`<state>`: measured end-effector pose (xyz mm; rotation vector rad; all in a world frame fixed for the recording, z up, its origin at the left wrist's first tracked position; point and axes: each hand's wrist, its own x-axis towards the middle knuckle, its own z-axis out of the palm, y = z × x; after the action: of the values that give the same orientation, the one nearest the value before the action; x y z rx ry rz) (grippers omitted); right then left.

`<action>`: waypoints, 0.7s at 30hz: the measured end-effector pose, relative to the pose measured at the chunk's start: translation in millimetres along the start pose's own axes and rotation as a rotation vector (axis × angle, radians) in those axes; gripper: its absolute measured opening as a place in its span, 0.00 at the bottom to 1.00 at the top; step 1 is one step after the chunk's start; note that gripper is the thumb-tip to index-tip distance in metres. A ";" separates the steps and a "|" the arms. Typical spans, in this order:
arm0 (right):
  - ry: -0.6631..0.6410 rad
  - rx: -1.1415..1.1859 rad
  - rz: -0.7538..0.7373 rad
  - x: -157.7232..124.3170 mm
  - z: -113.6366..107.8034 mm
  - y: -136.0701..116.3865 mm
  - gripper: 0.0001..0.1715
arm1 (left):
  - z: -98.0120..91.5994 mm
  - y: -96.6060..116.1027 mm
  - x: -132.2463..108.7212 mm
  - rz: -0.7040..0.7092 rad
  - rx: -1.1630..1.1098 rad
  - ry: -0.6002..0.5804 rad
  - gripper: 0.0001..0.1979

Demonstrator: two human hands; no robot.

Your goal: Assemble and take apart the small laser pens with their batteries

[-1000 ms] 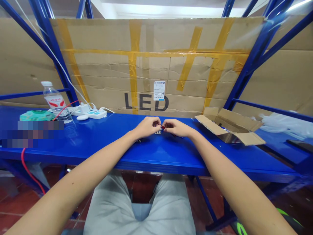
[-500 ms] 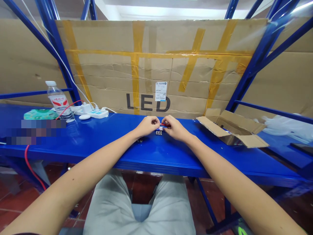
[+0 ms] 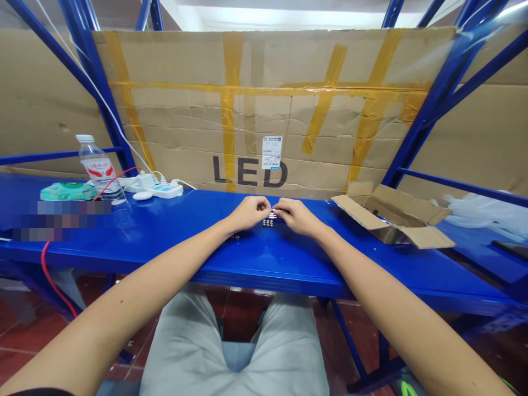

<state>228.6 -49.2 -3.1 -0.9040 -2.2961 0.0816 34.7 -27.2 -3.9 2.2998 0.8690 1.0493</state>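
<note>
My left hand (image 3: 251, 212) and my right hand (image 3: 295, 215) meet over the middle of the blue table (image 3: 165, 247). Both have fingers closed in a pinch, fingertips almost touching. Between them is a small shiny silver piece (image 3: 273, 214); its kind is too small to tell, and the fingers hide part of it. Just below the fingertips, several small silver pieces (image 3: 268, 223) sit close together in rows on the table. A few small dark pieces (image 3: 236, 236) lie beside my left wrist, partly covered by it.
An open cardboard box (image 3: 396, 220) stands at right with dark items inside. At left are a water bottle (image 3: 101, 170), a green packet (image 3: 68, 191) and a white power strip (image 3: 165, 190) with cables. A large taped cardboard sheet (image 3: 185, 126) rises behind the table.
The slender red thing seen between my fingers before is now mostly hidden behind my right hand. My right fingers have shifted slightly left, closer to my left fingertips.
</note>
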 end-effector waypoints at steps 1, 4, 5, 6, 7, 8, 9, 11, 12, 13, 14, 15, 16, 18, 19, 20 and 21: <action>-0.019 -0.008 0.012 0.1 0.4 0.3 0.13 | 0.4 0.1 -0.3 0.006 0.019 -0.002 0.06; -0.036 -0.008 0.059 -0.2 2.1 0.1 0.11 | 1.1 0.0 -1.1 0.015 0.054 -0.006 0.06; -0.027 -0.005 0.076 -0.5 2.6 -0.4 0.08 | 1.1 0.0 -1.2 0.018 0.062 -0.004 0.05; -0.013 -0.003 0.088 -0.9 3.0 -0.9 0.06 | 1.0 0.1 -1.2 0.022 0.068 0.002 0.05; 0.006 -0.002 0.093 -1.3 3.2 -1.4 0.06 | 0.8 0.3 -1.2 0.028 0.072 0.008 0.05; 0.029 -0.003 0.091 -1.7 3.2 -1.6 0.08 | 0.6 0.6 -1.1 0.034 0.073 0.011 0.05; 0.052 -0.005 0.080 -2.0 2.9 -1.6 0.09 | 0.4 1.1 -1.1 0.040 0.071 0.012 0.05; 0.090 -0.006 0.044 -2.3 1.8 -1.0 0.09 | 0.0 2.1 -1.2 0.050 0.061 0.008 0.05; 0.101 -0.002 0.028 -2.3 1.0 -0.7 0.08 | -0.1 2.7 -1.3 0.052 0.061 0.007 0.05; 0.107 0.005 0.017 -2.2 0.0 -0.4 0.08 | -0.2 3.1 -1.5 0.052 0.063 0.007 0.06; 0.106 0.012 0.011 -2.0 -0.9 -0.3 0.07 | -0.4 3.4 -1.7 0.052 0.068 0.009 0.06; 0.100 0.018 0.009 -1.9 -1.8 -0.4 0.06 | -0.6 3.6 -1.9 0.053 0.074 0.010 0.06; 0.089 0.024 0.008 -1.7 -2.6 -0.6 0.05 | -0.7 3.5 -2.0 0.057 0.078 0.008 0.06; 0.055 0.026 0.004 -1.6 -3.5 -1.1 0.07 | -1.0 3.1 -2.1 0.071 0.085 0.000 0.06; 0.036 0.021 0.001 -1.5 -3.6 -1.1 0.08 | -1.0 2.7 -2.1 0.079 0.089 -0.003 0.06; 0.018 0.012 -0.002 -1.5 -3.5 -1.0 0.09 | -1.0 2.3 -2.0 0.085 0.096 -0.005 0.06; 0.004 0.002 -0.003 -1.5 -3.3 -0.7 0.10 | -0.9 2.0 -1.9 0.089 0.104 -0.007 0.06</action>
<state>230.9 -51.1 -1.1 -0.8994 -2.2928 0.0807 33.7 -29.8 -3.0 2.4474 0.8431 1.0552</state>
